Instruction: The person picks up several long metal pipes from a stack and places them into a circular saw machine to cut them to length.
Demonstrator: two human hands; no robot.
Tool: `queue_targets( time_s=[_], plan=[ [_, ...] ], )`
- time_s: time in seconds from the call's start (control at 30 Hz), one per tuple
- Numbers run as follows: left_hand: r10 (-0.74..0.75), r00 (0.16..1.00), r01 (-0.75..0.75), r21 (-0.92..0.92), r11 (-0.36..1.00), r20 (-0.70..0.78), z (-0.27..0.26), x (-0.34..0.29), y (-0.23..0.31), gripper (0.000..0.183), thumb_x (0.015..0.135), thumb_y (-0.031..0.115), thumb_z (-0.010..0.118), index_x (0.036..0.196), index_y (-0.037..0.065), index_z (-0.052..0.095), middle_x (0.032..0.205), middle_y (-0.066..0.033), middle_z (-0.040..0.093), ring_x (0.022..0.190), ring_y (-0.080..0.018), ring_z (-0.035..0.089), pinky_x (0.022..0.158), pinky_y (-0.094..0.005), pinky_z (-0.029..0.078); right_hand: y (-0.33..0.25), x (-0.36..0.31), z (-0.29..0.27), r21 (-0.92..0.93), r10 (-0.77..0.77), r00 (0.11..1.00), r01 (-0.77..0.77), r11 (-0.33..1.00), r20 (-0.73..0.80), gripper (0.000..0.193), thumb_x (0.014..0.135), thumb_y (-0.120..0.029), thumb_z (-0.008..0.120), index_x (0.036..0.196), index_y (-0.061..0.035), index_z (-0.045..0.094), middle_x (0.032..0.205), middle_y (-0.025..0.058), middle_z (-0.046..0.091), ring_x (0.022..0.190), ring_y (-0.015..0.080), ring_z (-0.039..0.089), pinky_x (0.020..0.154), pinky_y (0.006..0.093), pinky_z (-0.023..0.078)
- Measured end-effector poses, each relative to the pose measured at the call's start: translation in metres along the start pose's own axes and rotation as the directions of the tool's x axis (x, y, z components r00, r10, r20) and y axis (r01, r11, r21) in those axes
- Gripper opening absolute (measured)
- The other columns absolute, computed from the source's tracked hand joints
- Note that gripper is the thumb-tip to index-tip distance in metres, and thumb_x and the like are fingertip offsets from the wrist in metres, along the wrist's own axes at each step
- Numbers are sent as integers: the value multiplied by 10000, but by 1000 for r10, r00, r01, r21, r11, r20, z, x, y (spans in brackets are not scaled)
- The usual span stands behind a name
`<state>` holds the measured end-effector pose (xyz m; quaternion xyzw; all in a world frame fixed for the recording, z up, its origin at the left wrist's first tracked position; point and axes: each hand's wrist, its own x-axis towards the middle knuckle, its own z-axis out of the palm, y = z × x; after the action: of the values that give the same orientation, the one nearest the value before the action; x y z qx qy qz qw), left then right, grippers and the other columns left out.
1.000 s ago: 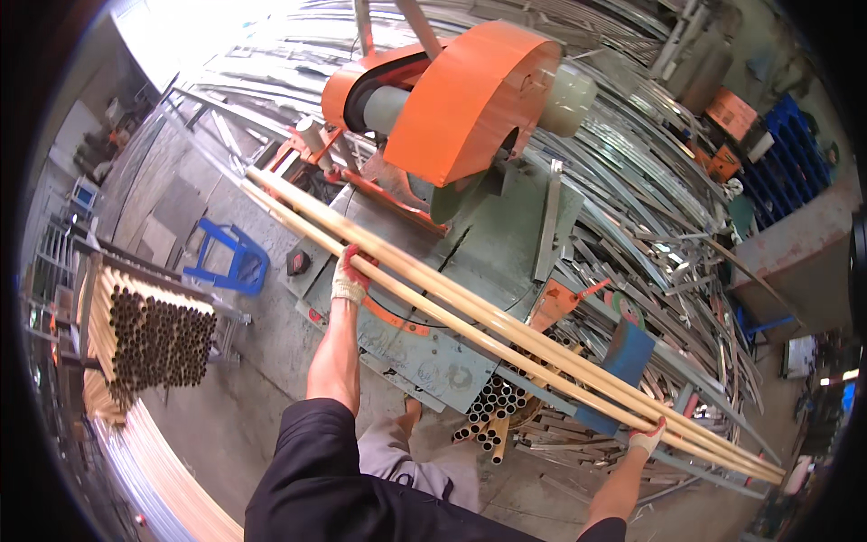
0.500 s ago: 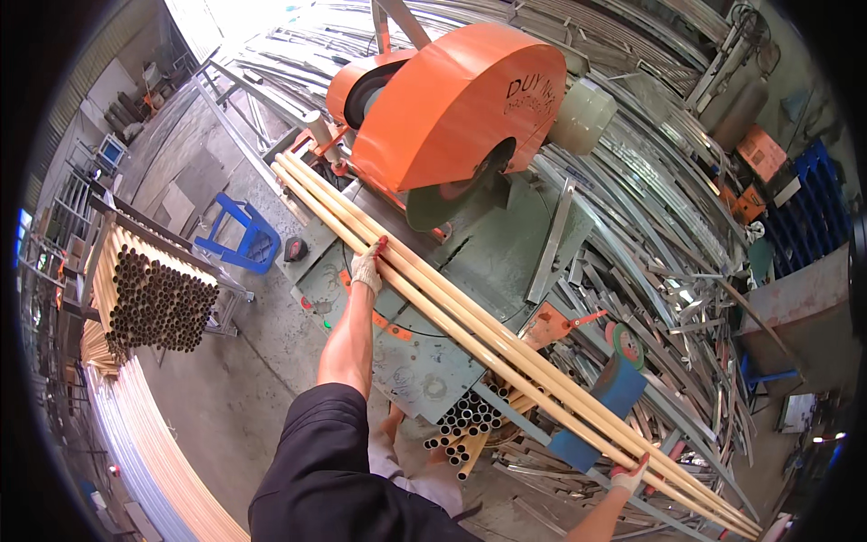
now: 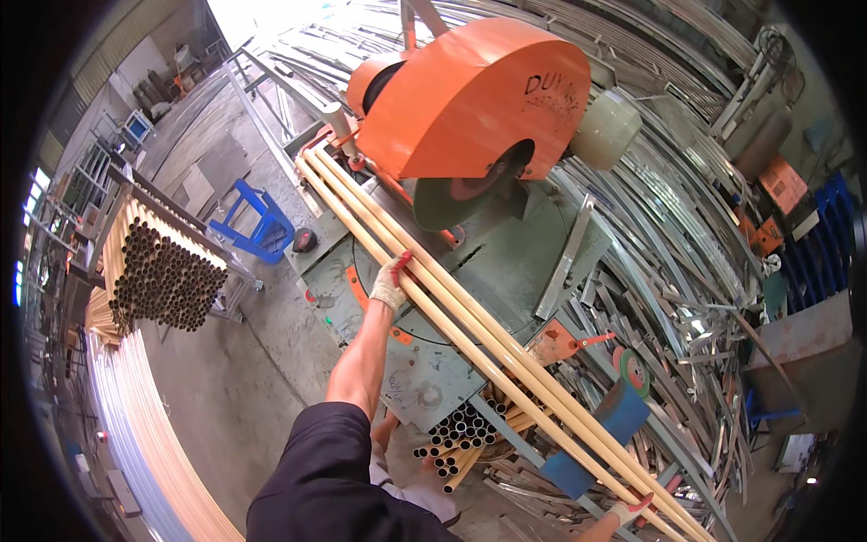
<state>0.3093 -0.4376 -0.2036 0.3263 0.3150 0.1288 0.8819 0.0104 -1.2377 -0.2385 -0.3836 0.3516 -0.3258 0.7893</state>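
Observation:
Three long tan metal tubes point(image 3: 506, 357) lie side by side, slanting across the green-grey bed point(image 3: 420, 357) of an orange cut-off saw point(image 3: 474, 99). My left hand point(image 3: 392, 282), in a pale glove with red fingertips, is closed on the tubes near the saw. Farther down their length, at the lower right, my right hand point(image 3: 629, 510) in a similar glove is wrapped about them; part of its grip is hidden. The saw's round blade point(image 3: 452, 200) stands just beyond the tubes, close to their far ends. A small gap separates the nearest tube from the other two.
Bundled tubes point(image 3: 172, 275) rest on a rack at left, near a blue stool point(image 3: 256, 224). Short cut tubes point(image 3: 461, 434) are piled under the bed's front edge. Metal offcuts point(image 3: 673, 271) cover the right side. A blue block point(image 3: 619, 406) lies beneath the tubes.
The view has turned slightly. My left hand sits a little farther right and lower, still on the tubes. The tubes' near ends and my right hand sit lower, nearer the picture's bottom edge.

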Motion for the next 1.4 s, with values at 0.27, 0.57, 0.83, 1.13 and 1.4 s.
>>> queue_targets(
  time_s=[0.27, 0.57, 0.83, 1.13, 1.4],
  plan=[
    [-85, 991, 95, -97, 991, 106, 27, -5, -23, 302, 883, 237, 775, 1074, 42, 648, 972, -99, 692, 870, -274, 679, 789, -460, 584, -13, 21, 11, -39, -138, 990, 137, 990, -24, 467, 945, -423, 652, 1337, -183, 574, 1323, 133, 604, 1185, 302, 597, 1034, 446, 479],
    [-211, 969, 229, -145, 963, 128, 14, 38, -31, 370, 892, 166, 743, 1206, 28, 605, 1152, -154, 674, 1082, -348, 646, 1002, -554, 503, 21, 46, 18, -61, -45, 998, 48, 997, 49, 488, 953, -438, 639, 1363, -187, 552, 1321, 138, 602, 1194, 307, 591, 1035, 445, 482],
    [-22, 987, 157, 940, 303, -158, 105, -8, 44, 559, 829, 553, 753, 914, 1, 717, 889, -128, 711, 720, -257, 727, 569, -390, 599, 8, 59, -1, -24, 116, 992, -118, 993, -46, 636, 940, -491, 646, 1437, -133, 478, 1338, 124, 584, 1165, 311, 601, 956, 490, 529],
    [302, 885, -286, 926, -248, 354, 52, -53, -18, 949, 927, 639, 499, 1564, -6, 217, 1609, -293, 185, 1483, -538, 70, 1212, -566, 70, -8, -42, 170, -787, -88, 783, 605, -117, 615, 457, 871, -36, 676, 1294, 80, 549, 1256, 215, 630, 1078, 314, 651, 936, 370, 513],
    [446, 782, -258, 877, -405, 436, 66, -52, -52, 816, 917, 535, 583, 1510, 14, 380, 1619, -255, 200, 1484, -540, 52, 1205, -603, 74, 4, -20, 215, -735, 382, 684, 677, -17, 621, 260, 790, 15, 666, 1048, 47, 667, 997, 133, 696, 906, 206, 671, 815, 303, 527]
  ],
)
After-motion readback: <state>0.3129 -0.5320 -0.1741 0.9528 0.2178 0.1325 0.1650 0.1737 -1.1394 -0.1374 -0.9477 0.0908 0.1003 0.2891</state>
